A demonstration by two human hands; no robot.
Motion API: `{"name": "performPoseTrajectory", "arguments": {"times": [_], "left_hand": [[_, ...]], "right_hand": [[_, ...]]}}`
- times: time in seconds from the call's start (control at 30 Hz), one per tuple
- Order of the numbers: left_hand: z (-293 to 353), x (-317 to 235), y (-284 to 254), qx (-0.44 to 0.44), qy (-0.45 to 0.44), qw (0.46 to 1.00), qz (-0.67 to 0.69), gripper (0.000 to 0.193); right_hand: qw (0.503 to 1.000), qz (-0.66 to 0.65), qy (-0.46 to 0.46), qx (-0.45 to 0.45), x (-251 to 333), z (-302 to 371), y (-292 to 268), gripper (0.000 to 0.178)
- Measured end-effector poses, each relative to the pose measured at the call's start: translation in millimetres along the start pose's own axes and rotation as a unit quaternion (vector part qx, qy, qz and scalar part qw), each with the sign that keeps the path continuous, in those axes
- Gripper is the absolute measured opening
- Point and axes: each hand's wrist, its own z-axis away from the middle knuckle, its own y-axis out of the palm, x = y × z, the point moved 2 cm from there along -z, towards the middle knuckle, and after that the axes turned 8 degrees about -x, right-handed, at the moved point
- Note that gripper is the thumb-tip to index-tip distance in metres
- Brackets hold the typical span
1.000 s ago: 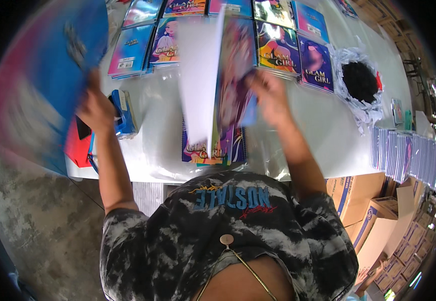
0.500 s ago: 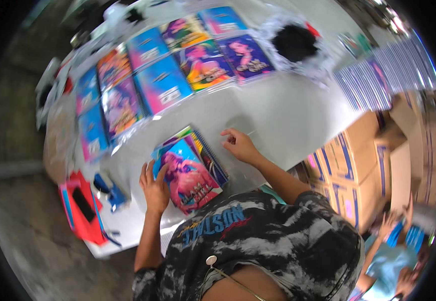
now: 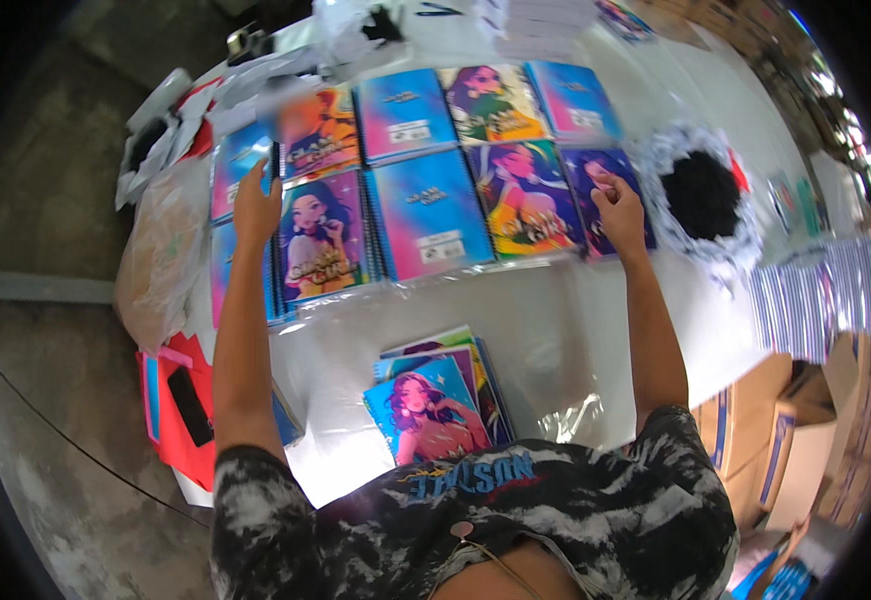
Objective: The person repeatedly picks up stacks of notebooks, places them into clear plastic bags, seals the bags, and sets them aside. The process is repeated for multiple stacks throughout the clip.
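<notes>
My left hand [image 3: 257, 208] reaches over the left end of two rows of spiral notebooks, fingers stretched out between a blue-pink notebook [image 3: 236, 178] and an orange-covered one [image 3: 330, 130]. Below it lies a purple notebook with a drawn figure [image 3: 323, 240]. At the right end my right hand [image 3: 619, 210] is over a dark purple notebook [image 3: 587, 165]. Its fingertips are pinched together; whether anything is in them I cannot make out. Close to my body sits a small fanned stack of notebooks [image 3: 425, 405], a blue-pink illustrated cover on top, touched by neither hand.
Clear plastic film [image 3: 545, 300] lies on the white table. At right are a white bag around black material [image 3: 700, 195], a long row of stacked notebooks [image 3: 820, 295] and cardboard boxes [image 3: 745, 420]. A phone [image 3: 190, 405] rests on red material at left.
Both hands have moved away from my body to the notebook rows. My left hand has let go of the near stack, which stays on the table. The view has shifted.
</notes>
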Motion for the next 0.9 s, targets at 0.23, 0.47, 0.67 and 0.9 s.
{"name": "performPoseTrajectory", "arguments": {"times": [0.23, 0.47, 0.67, 0.9], "left_hand": [[-68, 102, 61, 0.085, -0.067, 0.977, -0.185, 0.06], [-83, 59, 26, 0.081, -0.015, 0.951, -0.297, 0.03], [-11, -87, -113, 0.146, 0.06, 0.984, 0.081, 0.035], [256, -216, -24, 0.281, 0.372, 0.879, 0.097, 0.033]], "right_hand": [[0.958, 0.257, -0.034, 0.124, 33, -11, 78, 0.067], [0.932, 0.315, -0.075, 0.163, 12, -3, 95, 0.083], [0.955, 0.255, -0.13, 0.075, -4, 34, 30, 0.074], [0.987, 0.113, -0.093, -0.069, -49, 45, 2, 0.056]]}}
